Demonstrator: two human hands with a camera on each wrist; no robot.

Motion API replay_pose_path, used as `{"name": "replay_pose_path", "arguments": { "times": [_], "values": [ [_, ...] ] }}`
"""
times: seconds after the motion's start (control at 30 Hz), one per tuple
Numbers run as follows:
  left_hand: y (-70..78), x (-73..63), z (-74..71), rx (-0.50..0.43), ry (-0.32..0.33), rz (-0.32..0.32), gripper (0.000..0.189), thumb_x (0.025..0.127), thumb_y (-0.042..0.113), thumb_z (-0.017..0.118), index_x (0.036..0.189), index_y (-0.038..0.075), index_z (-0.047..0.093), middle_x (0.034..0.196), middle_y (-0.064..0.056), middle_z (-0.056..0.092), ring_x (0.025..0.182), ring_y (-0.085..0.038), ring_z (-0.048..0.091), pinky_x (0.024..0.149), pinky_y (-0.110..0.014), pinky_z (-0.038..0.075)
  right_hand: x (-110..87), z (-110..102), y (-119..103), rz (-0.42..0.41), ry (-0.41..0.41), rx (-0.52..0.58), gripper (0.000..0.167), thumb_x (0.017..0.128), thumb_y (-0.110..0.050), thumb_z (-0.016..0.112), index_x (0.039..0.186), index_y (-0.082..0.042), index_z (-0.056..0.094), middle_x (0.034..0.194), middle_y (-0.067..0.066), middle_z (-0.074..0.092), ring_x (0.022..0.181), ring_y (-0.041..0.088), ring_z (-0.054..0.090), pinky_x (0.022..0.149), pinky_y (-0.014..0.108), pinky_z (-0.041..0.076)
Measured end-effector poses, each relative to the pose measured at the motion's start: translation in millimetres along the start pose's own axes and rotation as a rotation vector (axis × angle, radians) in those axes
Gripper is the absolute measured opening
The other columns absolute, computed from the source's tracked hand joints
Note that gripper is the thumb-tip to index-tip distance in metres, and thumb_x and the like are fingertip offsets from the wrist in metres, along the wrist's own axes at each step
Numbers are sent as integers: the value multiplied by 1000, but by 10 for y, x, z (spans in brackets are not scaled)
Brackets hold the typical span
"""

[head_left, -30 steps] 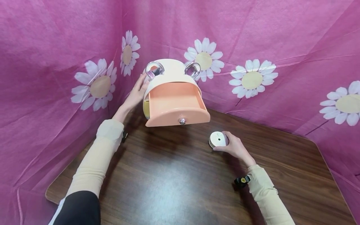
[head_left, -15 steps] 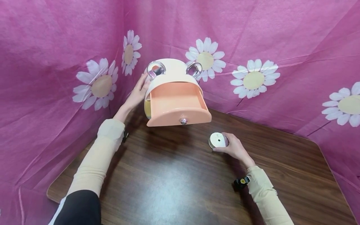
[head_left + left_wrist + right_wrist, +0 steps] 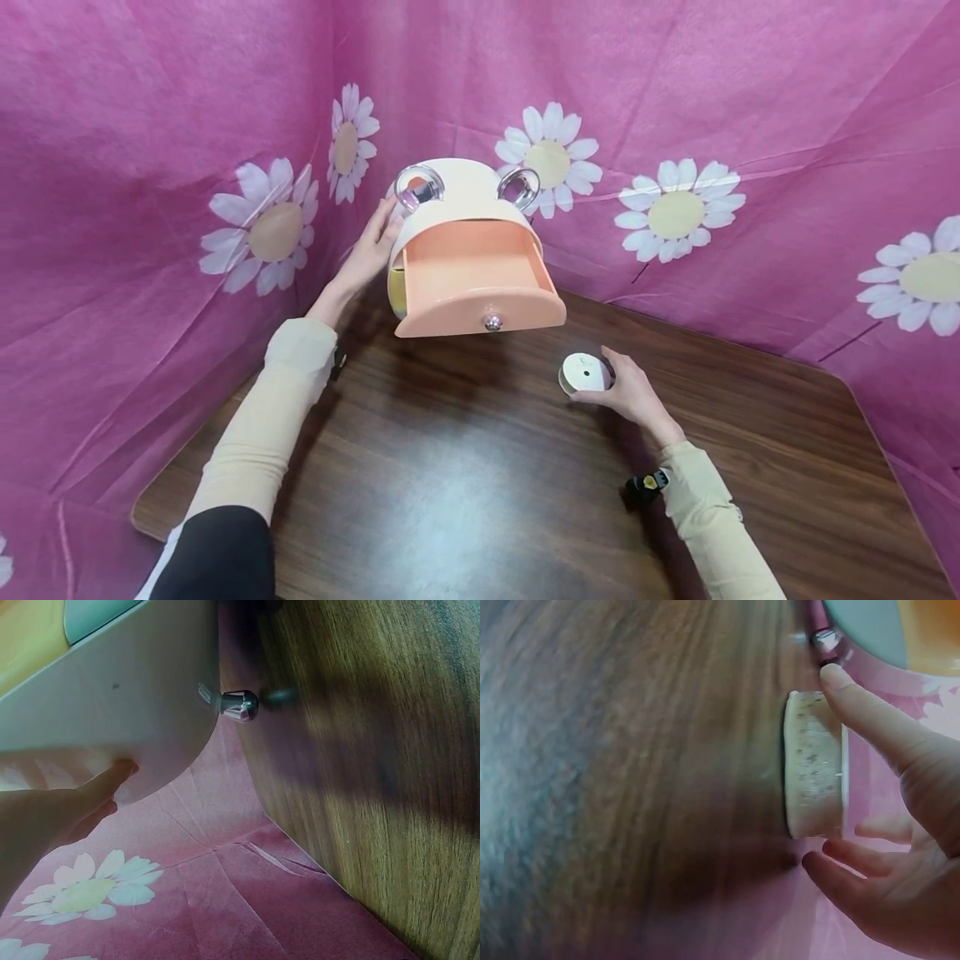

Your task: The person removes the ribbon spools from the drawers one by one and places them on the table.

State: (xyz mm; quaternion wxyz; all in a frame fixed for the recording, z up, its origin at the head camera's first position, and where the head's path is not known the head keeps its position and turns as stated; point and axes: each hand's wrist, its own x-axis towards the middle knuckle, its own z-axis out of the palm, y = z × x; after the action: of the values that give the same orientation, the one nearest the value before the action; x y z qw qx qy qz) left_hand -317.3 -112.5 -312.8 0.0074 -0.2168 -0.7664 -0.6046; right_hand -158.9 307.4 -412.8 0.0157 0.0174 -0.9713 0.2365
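Note:
A white drawer box (image 3: 461, 187) with silver rings like ears stands on short silver feet at the back of the table. Its peach drawer (image 3: 480, 304), with a silver knob, is pulled out and I see nothing in it. My left hand (image 3: 372, 242) rests with extended fingers against the box's left side. In the left wrist view the fingertips touch the white side panel (image 3: 150, 727). On the table, right of the box, a white ribbon spool (image 3: 583, 372) lies flat. My right hand (image 3: 632, 390) is around it, thumb and fingers spread, with gaps in the right wrist view.
The brown wooden table (image 3: 450, 500) extends in front of the box and to the right. Behind it and on the left hangs a pink cloth (image 3: 442, 75) printed with white daisies. A yellow part (image 3: 397, 292) shows under the box's left side.
My right fingers have spread away from the ribbon spool, which stays on the table. The left hand keeps its place on the box. The head view has shifted slightly.

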Motion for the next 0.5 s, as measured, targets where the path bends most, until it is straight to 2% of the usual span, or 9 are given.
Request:
{"name": "replay_pose_path", "arguments": {
  "times": [0.1, 0.23, 0.33, 0.43, 0.5],
  "values": [
    [-95, 49, 7, -21, 6, 5, 60, 106, 24, 37, 160, 9, 16, 168, -16, -2, 156, -29, -9, 128, -50, -1, -43, -53, -62, -37, 100, -4, 101, 69, -33, 91, 142, 14, 40, 135, 36, 51, 120, 47, 50, 101, 60, 43],
    [-244, 112, 8, -15, 29, 4, 60, 106, 31, 38, 160, 18, 18, 169, -9, -1, 157, -21, -8, 128, -48, 0, -119, -98, -241, -107, 323, 30, 85, 68, -22, 92, 134, 12, 50, 123, 32, 58, 107, 44, 57, 88, 55, 51],
    [-295, 133, 11, 5, 42, 4, 59, 106, 36, 39, 160, 22, 19, 170, -7, 0, 157, -18, -7, 128, -48, 1, -182, -121, -457, -147, 478, 81, 78, 66, -17, 93, 129, 8, 55, 115, 26, 61, 100, 39, 60, 78, 33, 54],
    [-312, 142, 17, 11, 45, 8, 60, 106, 37, 39, 160, 22, 19, 170, -8, 1, 157, -18, -7, 128, -48, 1, -249, -129, -712, -177, 580, 139, 72, 65, -15, 94, 125, 3, 58, 111, 22, 63, 95, 31, 61, 75, 11, 45],
    [-299, 142, 22, -1, 43, 11, 60, 106, 36, 39, 160, 21, 19, 169, -8, 1, 157, -19, -7, 128, -48, 0, -288, -122, -883, -205, 629, 188, 70, 65, -14, 94, 123, 3, 59, 108, 20, 64, 91, 23, 62, 74, 3, 42]
  ]
}}
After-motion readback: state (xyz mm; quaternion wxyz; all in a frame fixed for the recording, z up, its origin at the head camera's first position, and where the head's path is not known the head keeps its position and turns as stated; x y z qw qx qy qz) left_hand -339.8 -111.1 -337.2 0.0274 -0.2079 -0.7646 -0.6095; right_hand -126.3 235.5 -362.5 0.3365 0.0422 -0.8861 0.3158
